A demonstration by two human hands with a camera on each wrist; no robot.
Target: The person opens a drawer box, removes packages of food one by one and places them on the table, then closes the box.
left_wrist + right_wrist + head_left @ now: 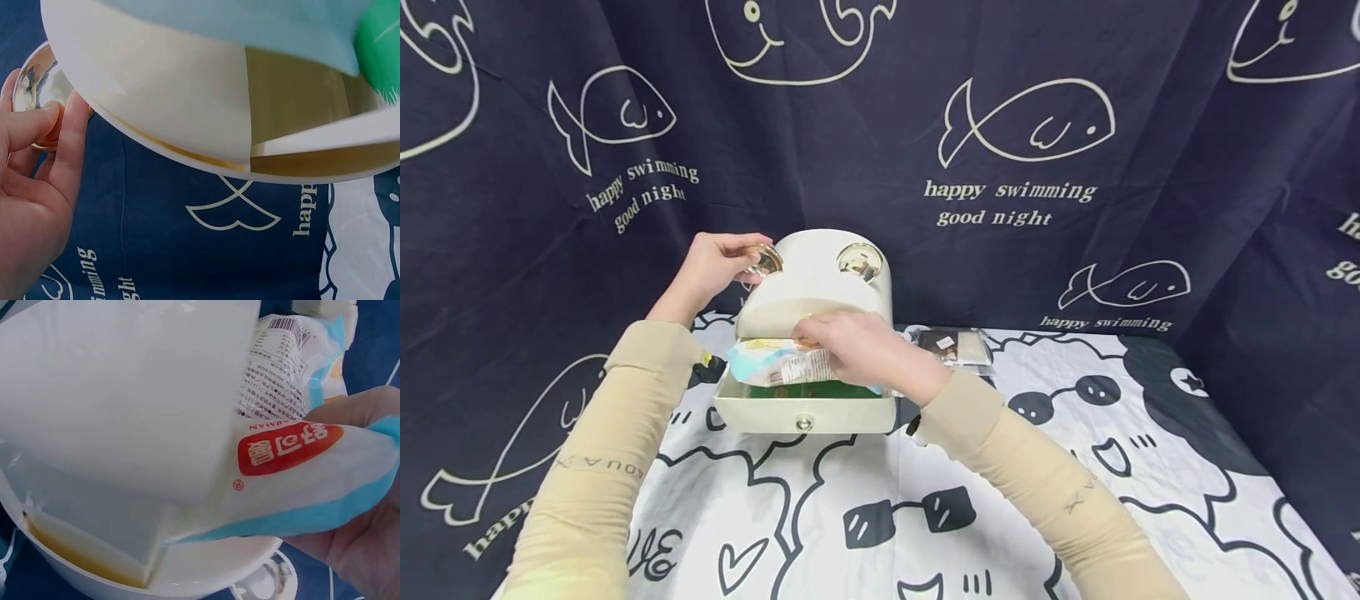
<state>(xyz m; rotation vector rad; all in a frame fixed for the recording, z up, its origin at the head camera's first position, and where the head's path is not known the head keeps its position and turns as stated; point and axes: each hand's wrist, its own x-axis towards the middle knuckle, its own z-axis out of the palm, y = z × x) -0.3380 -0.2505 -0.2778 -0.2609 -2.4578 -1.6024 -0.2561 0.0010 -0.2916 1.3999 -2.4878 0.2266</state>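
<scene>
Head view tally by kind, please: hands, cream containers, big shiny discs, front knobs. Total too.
Hands: 2 (left hand on a disc, right hand gripping blue-and-white packaging, not counted)
Cream container: 1
Big shiny discs: 2 (left disc, right disc)
Front knob: 1
Total: 6

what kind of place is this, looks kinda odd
Probably a small curtained-off work area, perhaps a makeshift booth: navy fish-print fabric hangs at the back and both sides, and a cartoon-print cloth lies beneath a cream box.
</scene>
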